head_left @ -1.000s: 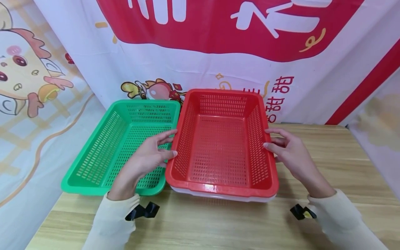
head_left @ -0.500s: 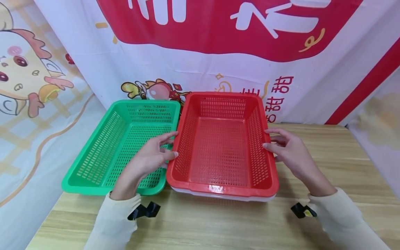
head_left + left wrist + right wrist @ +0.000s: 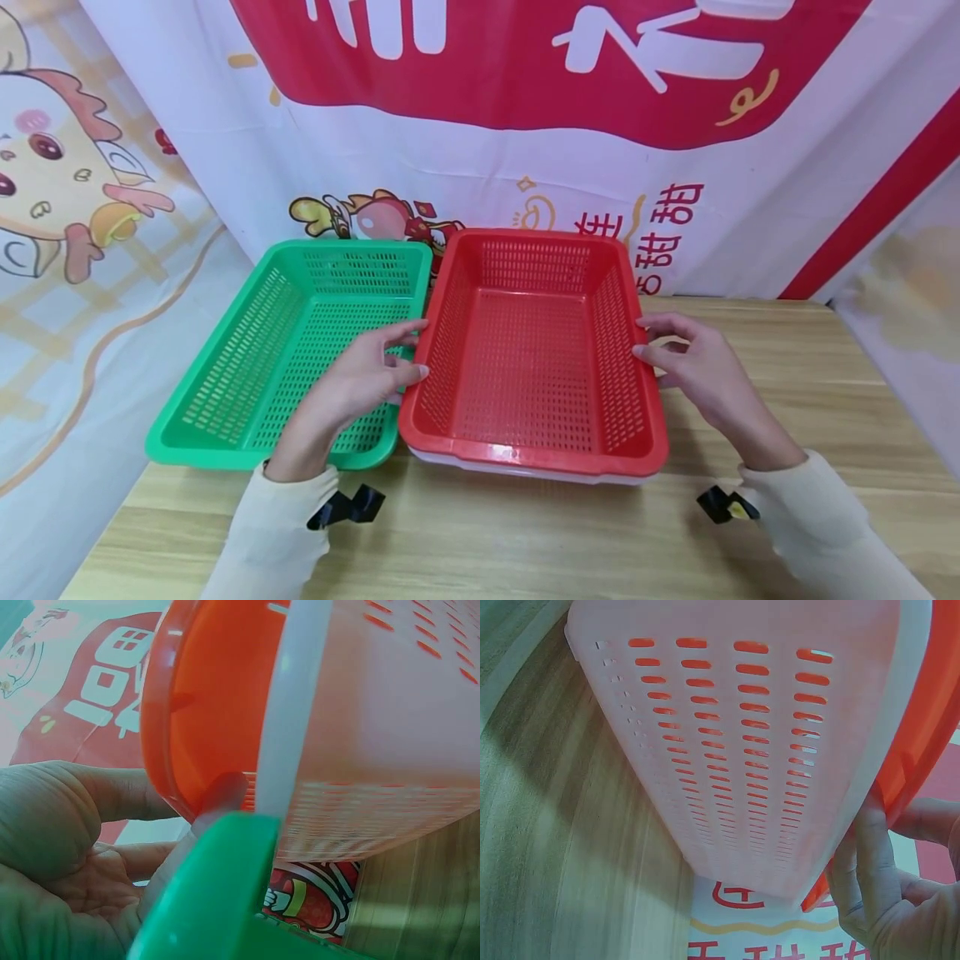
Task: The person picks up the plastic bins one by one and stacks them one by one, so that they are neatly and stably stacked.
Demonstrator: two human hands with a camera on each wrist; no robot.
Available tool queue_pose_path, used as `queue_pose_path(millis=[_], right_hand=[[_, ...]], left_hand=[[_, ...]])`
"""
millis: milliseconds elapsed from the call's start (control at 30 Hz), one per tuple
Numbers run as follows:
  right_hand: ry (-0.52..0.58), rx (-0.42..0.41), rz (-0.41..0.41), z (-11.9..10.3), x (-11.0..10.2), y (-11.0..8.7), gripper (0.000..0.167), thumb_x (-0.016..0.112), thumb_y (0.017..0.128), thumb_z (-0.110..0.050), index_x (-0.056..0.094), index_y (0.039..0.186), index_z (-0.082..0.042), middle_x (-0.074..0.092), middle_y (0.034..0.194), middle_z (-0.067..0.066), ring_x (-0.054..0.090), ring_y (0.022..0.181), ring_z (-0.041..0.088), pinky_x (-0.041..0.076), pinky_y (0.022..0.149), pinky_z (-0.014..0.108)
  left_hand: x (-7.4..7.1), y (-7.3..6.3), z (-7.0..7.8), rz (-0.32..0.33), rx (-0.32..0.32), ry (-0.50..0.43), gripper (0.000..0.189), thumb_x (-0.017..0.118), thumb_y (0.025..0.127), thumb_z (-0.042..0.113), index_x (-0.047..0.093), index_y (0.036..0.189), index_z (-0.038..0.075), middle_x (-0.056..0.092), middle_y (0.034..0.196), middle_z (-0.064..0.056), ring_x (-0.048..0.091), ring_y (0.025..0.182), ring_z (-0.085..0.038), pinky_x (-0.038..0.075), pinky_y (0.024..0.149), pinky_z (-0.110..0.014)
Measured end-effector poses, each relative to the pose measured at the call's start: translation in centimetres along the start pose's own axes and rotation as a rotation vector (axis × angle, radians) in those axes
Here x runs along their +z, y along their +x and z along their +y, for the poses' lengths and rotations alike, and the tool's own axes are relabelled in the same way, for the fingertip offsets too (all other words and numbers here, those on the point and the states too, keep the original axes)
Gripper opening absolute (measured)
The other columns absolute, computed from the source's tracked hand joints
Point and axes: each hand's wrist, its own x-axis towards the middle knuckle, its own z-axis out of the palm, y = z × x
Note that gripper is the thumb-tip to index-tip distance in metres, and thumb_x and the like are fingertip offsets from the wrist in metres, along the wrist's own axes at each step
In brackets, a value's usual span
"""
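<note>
A red plastic basket (image 3: 525, 446) with slotted walls sits inside a white basket (image 3: 525, 473), whose near rim shows just below the red one. My left hand (image 3: 358, 377) holds the red basket's left rim between thumb and fingers. On the opposite side, my right hand (image 3: 696, 360) pinches the right rim. In the right wrist view, the white basket (image 3: 727, 742) stands on the wood, with the red rim (image 3: 922, 727) raised above its own and fingers under that rim. The left wrist view shows a similar gap between the red wall (image 3: 217, 705) and white rim (image 3: 294, 705).
A green slotted basket (image 3: 197, 457) stands close on the left, under my left forearm and hand. Both baskets rest on a wooden table (image 3: 480, 542). A printed cloth (image 3: 480, 158) hangs behind, and another cloth (image 3: 90, 333) borders the left side.
The far end of the red basket has lowered toward the white one, uncovering more print on the cloth behind. Both hands stay at its side rims, with the right fingers shifting slightly.
</note>
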Motion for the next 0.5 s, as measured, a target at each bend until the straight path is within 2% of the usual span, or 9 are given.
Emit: queue_pose_path(millis=[500], right_hand=[[-0.014, -0.025, -0.015, 0.26, -0.26, 0.08, 0.048, 0.067, 0.103, -0.022, 0.057, 0.146, -0.004, 0.054, 0.130, 0.020, 0.071, 0.092, 0.015, 0.067, 0.074, 0.036]], left_hand=[[0.22, -0.38, 0.46, -0.003, -0.017, 0.037, 0.075, 0.074, 0.096, 0.011, 0.038, 0.162, 0.013, 0.072, 0.120, -0.018, 0.077, 0.085, -0.023, 0.067, 0.078, -0.040]])
